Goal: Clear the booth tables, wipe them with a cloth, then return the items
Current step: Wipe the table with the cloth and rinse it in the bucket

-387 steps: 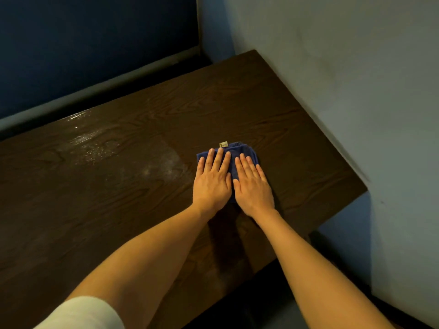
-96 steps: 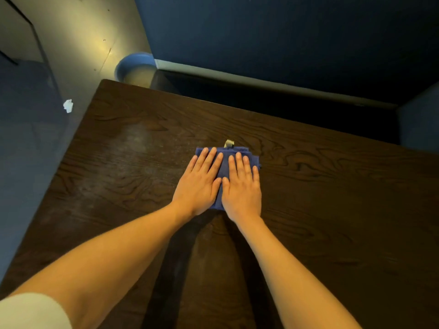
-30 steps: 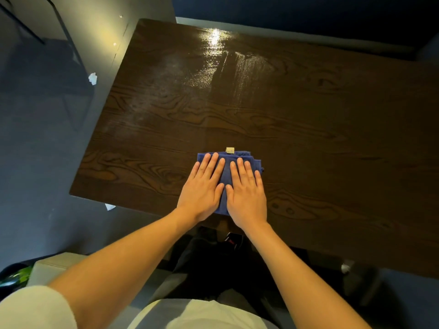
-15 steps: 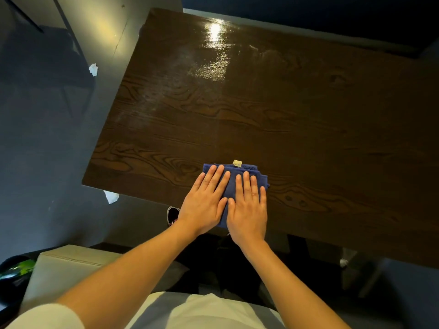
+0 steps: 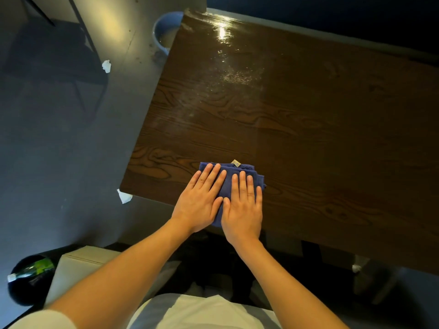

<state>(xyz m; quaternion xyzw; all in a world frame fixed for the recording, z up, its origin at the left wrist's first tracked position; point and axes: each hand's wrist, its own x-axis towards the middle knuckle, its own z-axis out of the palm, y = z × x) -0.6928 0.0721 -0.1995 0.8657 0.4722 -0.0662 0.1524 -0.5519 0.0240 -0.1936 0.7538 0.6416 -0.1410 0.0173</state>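
A folded blue cloth (image 5: 229, 186) with a small tan tag lies at the near edge of the dark wooden booth table (image 5: 308, 129). My left hand (image 5: 200, 200) and my right hand (image 5: 242, 206) press flat on it side by side, fingers straight. Most of the cloth is hidden under my palms. The far part of the tabletop shines wet where light reflects.
A blue bucket (image 5: 164, 29) stands on the floor by the table's far left corner. Scraps of white paper (image 5: 107, 66) lie on the grey floor. A pale box (image 5: 80, 271) and a dark bin with a green bottle (image 5: 31, 271) sit at lower left.
Both hands have drawn the cloth back to the table's near edge. The view has shifted a little, bringing the blue bucket into sight.
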